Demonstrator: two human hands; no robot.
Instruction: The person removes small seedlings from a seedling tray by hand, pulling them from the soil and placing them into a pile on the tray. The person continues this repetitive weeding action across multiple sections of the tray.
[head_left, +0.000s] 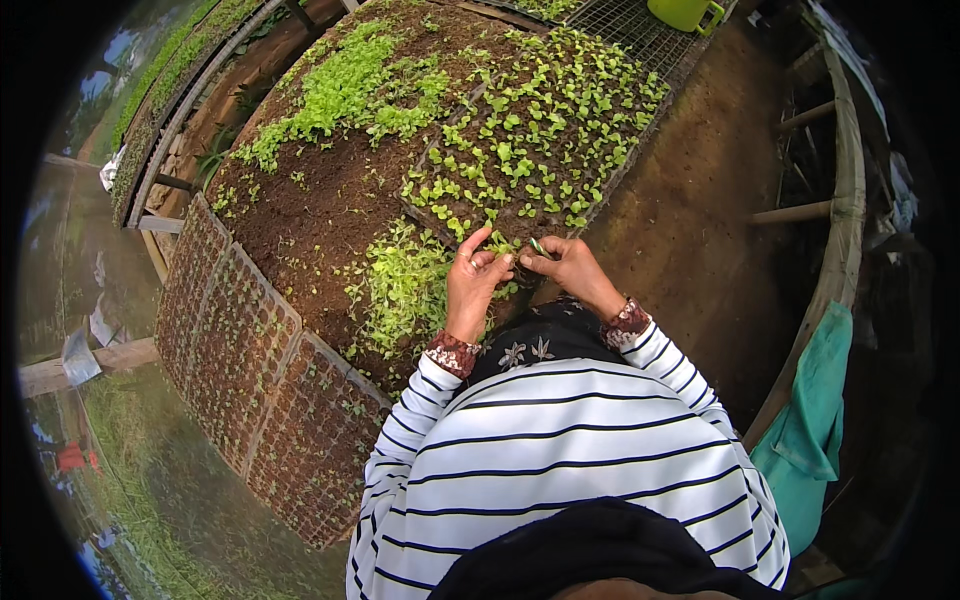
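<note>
My left hand (474, 289) pinches a few small green seedlings (501, 244) between thumb and fingers; its index finger is raised. Close beside it, my right hand (576, 271) grips a thin green-and-white stick-like tool (538, 247), most of which the fingers hide. Both hands are over the near edge of a seedling tray (555, 135) with young leafy plants in its cells. A dense heap of pale green seedlings (405, 289) lies on the soil just left of my left hand.
Dark soil (315, 214) spreads over the bed, with a thick patch of seedlings (352, 90) farther back. Cell trays with tiny sprouts (247, 352) line the left side. At the back right, a lime-green mug (681, 13) stands on an unplanted tray (619, 37). Green cloth (810, 435) hangs on a wooden rail (844, 187).
</note>
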